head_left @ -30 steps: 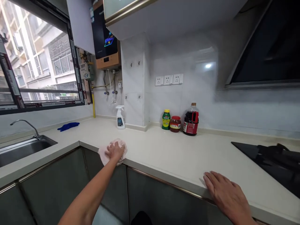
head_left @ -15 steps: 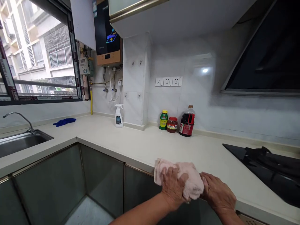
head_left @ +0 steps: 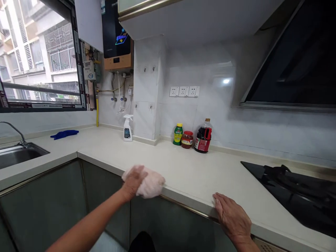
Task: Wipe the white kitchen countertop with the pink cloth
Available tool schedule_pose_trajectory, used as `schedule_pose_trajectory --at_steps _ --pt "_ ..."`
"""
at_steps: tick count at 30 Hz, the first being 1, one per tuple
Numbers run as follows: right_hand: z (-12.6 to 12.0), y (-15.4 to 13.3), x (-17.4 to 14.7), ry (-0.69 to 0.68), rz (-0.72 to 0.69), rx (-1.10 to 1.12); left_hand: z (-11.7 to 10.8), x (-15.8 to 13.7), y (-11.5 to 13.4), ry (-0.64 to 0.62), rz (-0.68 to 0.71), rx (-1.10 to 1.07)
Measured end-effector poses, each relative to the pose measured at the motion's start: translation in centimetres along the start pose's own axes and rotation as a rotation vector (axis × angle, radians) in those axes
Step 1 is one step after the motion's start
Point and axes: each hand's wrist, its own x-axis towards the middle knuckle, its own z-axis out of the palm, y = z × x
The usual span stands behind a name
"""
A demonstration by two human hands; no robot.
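Pink cloth [head_left: 152, 182] under left grip [head_left: 134, 180]

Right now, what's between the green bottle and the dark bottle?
A jar with a red lid stands between the green bottle and the dark bottle, in the head view.

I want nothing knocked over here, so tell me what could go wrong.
The pink cloth under the left hand reaches over the front edge of the countertop, so it could slip off. A wide sweep toward the wall might knock the green bottle, the red-lidded jar or the dark sauce bottle, which stand close together. The right hand rests on that edge, so the cloth might bump it.
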Motion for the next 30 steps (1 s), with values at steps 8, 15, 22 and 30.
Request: schedule_pose_trajectory --at_steps 8,15,22,30 --pt "-0.7 -1.0 0.8 0.006 0.064 0.027 -4.3 0.0 -2.8 -0.354 -0.292 0.175" --pt "-1.9 -1.2 2.0 -0.083 0.346 0.298 -1.8 5.0 8.8 -0.342 -0.191 0.073" --pt "-3.9 -6.8 6.3 -0.149 0.207 0.492 3.2 9.7 21.8 -0.145 -0.046 -0.099" --pt "-2.8 -7.9 5.1 -0.428 0.001 0.262 -0.8 8.8 15.8 -0.245 0.178 -0.552"
